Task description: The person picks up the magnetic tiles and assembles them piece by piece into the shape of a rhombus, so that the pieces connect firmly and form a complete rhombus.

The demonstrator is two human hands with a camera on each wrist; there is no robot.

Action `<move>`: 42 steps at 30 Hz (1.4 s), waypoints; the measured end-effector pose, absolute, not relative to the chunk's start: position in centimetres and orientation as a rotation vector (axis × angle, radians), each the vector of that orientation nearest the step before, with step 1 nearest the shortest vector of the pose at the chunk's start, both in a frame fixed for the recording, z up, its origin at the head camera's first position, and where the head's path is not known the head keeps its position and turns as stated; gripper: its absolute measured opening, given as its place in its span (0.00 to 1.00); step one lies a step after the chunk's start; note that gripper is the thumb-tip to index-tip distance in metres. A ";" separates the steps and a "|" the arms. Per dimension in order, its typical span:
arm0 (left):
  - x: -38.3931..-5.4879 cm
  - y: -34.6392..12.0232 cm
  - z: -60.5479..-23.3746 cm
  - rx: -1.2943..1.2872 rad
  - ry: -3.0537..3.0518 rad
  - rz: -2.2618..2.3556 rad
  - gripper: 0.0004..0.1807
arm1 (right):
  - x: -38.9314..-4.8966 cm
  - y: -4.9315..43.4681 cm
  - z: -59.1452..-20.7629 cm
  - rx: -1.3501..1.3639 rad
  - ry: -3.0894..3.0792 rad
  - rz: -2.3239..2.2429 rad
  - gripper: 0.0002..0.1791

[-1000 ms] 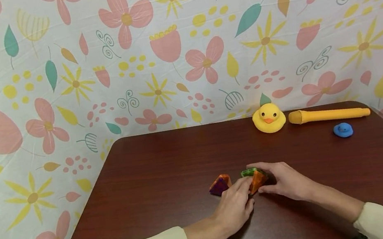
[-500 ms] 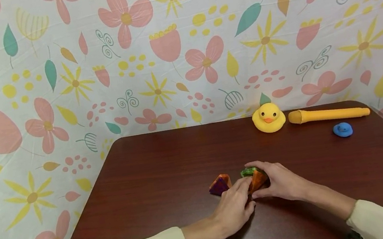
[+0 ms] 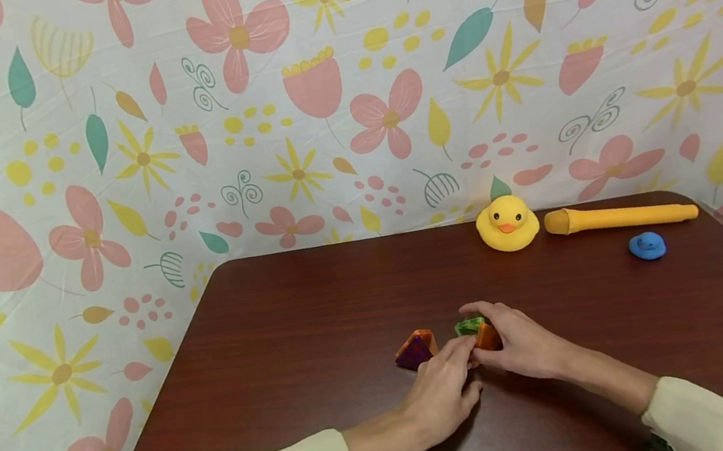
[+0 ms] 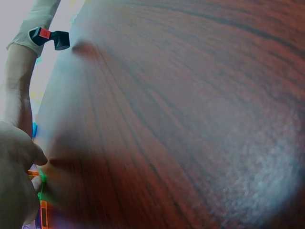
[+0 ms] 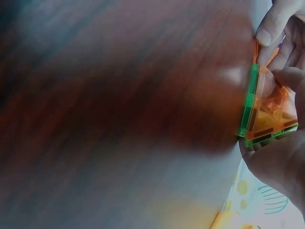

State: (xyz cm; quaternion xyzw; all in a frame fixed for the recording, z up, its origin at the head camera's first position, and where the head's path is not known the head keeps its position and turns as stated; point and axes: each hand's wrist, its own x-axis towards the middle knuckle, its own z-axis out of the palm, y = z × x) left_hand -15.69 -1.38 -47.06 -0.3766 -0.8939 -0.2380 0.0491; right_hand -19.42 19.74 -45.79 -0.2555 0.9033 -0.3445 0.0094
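A small structure of translucent magnetic tiles [image 3: 471, 326], green with orange triangles, stands on the table between both hands. My right hand [image 3: 525, 341] grips it from the right, thumb on the near side and fingers behind. In the right wrist view, an orange triangular tile [image 5: 269, 114] rises from green-edged tiles [image 5: 249, 102] within this hand. My left hand [image 3: 442, 402] holds the structure's left side, fingertips on top and thumb lower. Beside the left knuckles is a second tile piece [image 3: 415, 350], purple and orange, partly hidden by the hand.
At the back right of the dark wooden table [image 3: 303, 306] sit a yellow rubber duck [image 3: 506, 224], a yellow toy microphone [image 3: 622, 215] and a small blue duck [image 3: 648, 245]. A floral cloth [image 3: 342, 102] hangs behind the table.
My right hand has moved left and closed around the green and orange tiles, covering more of the orange triangle. The left hand has stayed almost still.
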 end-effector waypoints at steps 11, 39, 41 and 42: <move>-15.8 -1.4 -47.1 -1.160 -2.733 -0.757 0.33 | -19.0 19.0 -45.7 -0.823 2.803 -1.119 0.35; -15.5 -3.7 -45.1 -1.245 -2.585 -0.725 0.39 | -19.3 20.7 -45.5 -0.910 2.710 -1.148 0.44; -15.8 -4.3 -44.6 -1.255 -2.513 -0.737 0.38 | -19.4 20.9 -45.5 -0.919 2.713 -1.146 0.41; -16.0 -4.7 -44.4 -1.250 -2.481 -0.744 0.39 | -19.4 21.0 -45.5 -0.916 2.713 -1.146 0.40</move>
